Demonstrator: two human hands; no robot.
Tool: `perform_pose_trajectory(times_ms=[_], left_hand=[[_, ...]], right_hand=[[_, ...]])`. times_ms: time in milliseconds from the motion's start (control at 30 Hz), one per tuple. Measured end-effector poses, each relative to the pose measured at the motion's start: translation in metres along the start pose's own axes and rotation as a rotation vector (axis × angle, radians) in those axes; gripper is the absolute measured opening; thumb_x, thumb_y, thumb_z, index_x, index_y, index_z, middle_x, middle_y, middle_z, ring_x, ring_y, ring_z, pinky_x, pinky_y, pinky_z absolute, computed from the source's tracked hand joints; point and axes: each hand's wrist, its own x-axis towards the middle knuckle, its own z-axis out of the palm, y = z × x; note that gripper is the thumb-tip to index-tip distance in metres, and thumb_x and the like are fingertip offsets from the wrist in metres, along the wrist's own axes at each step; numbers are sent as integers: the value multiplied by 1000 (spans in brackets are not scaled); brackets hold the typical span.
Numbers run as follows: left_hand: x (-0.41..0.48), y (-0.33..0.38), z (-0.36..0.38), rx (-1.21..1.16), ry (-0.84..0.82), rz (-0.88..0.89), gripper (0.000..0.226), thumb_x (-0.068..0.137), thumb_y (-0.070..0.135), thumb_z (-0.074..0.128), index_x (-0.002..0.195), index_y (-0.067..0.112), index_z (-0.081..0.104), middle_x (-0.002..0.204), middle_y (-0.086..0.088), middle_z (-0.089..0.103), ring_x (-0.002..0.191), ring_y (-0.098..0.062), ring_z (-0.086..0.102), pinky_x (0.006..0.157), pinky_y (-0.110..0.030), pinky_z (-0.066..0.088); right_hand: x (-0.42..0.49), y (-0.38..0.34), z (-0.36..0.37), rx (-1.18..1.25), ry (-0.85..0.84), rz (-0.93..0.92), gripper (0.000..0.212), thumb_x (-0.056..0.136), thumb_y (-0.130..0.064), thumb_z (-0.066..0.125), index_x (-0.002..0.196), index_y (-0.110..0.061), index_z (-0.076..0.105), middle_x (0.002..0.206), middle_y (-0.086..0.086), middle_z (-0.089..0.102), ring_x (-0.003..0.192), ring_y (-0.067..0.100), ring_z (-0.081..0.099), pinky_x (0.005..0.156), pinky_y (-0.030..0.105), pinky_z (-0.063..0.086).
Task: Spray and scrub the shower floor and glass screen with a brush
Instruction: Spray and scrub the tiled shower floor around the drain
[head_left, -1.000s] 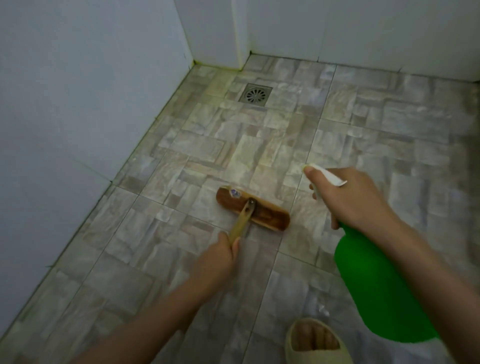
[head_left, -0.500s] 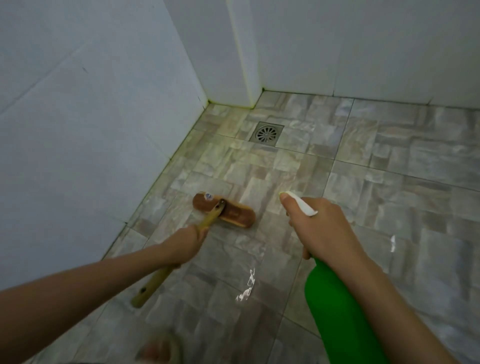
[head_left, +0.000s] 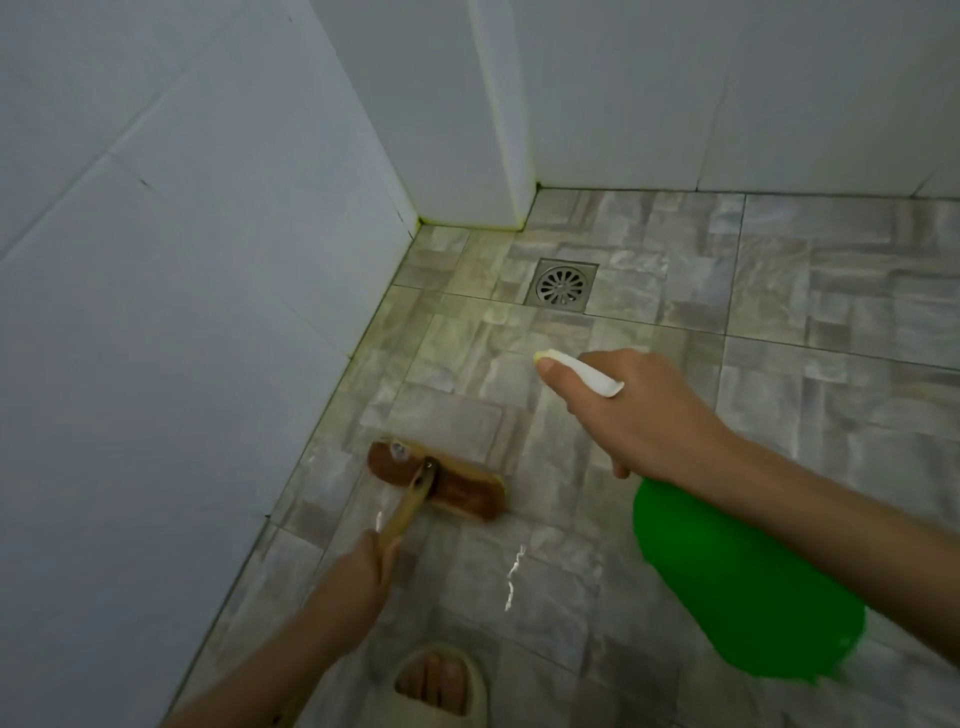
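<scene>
A wooden scrub brush (head_left: 437, 481) with a brown head lies flat on the wet stone-pattern shower floor (head_left: 779, 322), close to the left wall. My left hand (head_left: 358, 582) grips its long yellow handle just behind the head. My right hand (head_left: 639, 410) holds the white trigger head of a green spray bottle (head_left: 748, 582), with the nozzle pointing toward the far left corner above the floor. No glass screen is in view.
A square metal drain (head_left: 562, 285) sits in the floor near the far corner. White tiled walls (head_left: 182, 312) close the left and back sides. My foot in a beige slipper (head_left: 441, 686) stands at the bottom edge.
The brush head has slid back toward me along the left wall, and my left hand has drawn in with it. The view has tilted up toward the corner. The bottle stays in my right hand.
</scene>
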Motion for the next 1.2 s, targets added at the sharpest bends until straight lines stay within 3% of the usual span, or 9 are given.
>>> perform_pose_trajectory(times_ms=[100, 233, 467, 600, 767, 867, 967, 1100, 1200], left_hand=[[63, -12, -21, -22, 102, -9, 39, 98, 45, 29, 85, 13, 48, 72, -4, 58, 62, -18, 57, 60, -35, 49], [136, 12, -50, -141, 208, 20, 40, 99, 43, 30, 86, 10, 49, 69, -8, 56, 60, -24, 54, 54, -32, 43], [32, -55, -41, -43, 12, -165, 39, 100, 45, 25, 105, 15, 49, 101, -12, 65, 95, -28, 62, 76, -30, 46], [103, -48, -61, -72, 86, -102, 48, 97, 51, 27, 96, 11, 54, 79, -5, 57, 78, -28, 59, 65, -32, 46], [209, 30, -95, -141, 107, 66, 52, 101, 43, 27, 107, 1, 56, 103, -17, 62, 95, -34, 59, 69, -30, 38], [185, 5, -77, -103, 114, 26, 48, 100, 46, 27, 99, 6, 55, 93, -12, 63, 76, -28, 56, 64, -29, 38], [125, -42, -62, -68, 119, -30, 44, 99, 49, 26, 94, 12, 50, 76, -4, 55, 66, -22, 53, 58, -30, 39], [159, -25, -73, -42, 115, 20, 46, 98, 50, 27, 88, 12, 51, 71, -5, 55, 65, -24, 52, 59, -30, 39], [220, 20, -83, -55, 155, 77, 54, 99, 49, 27, 96, 5, 57, 92, -18, 63, 78, -30, 57, 65, -32, 42]], right_hand=[[25, -20, 10, -43, -31, -19, 64, 98, -55, 44, 88, 3, 68, 76, 16, 72, 35, 16, 60, 46, 30, 51], [55, -55, 26, -134, 13, -80, 64, 100, -53, 44, 75, 3, 62, 58, 17, 64, 34, 16, 60, 46, 28, 50], [71, -89, 84, -32, 84, 31, 63, 99, -54, 44, 82, 3, 67, 68, 15, 68, 40, 19, 61, 52, 33, 54], [68, -85, 114, 117, 122, 140, 67, 99, -56, 43, 81, 6, 64, 50, 15, 61, 39, 18, 63, 59, 27, 53], [56, -81, 120, 139, 165, 138, 67, 99, -53, 44, 90, 9, 67, 50, 17, 57, 39, 18, 63, 57, 28, 47], [50, -77, 107, 78, 211, 137, 65, 99, -53, 44, 87, 7, 67, 47, 13, 58, 38, 18, 61, 56, 31, 49], [59, -74, 95, -12, 271, 129, 66, 98, -53, 44, 85, 8, 67, 58, 19, 62, 52, 29, 63, 64, 39, 54], [78, -67, 89, -54, 302, 131, 65, 101, -50, 44, 86, 8, 68, 65, 22, 66, 58, 33, 65, 68, 39, 54], [84, -66, 90, -45, 310, 142, 63, 101, -50, 43, 87, 6, 68, 74, 20, 71, 43, 24, 63, 57, 33, 53]])
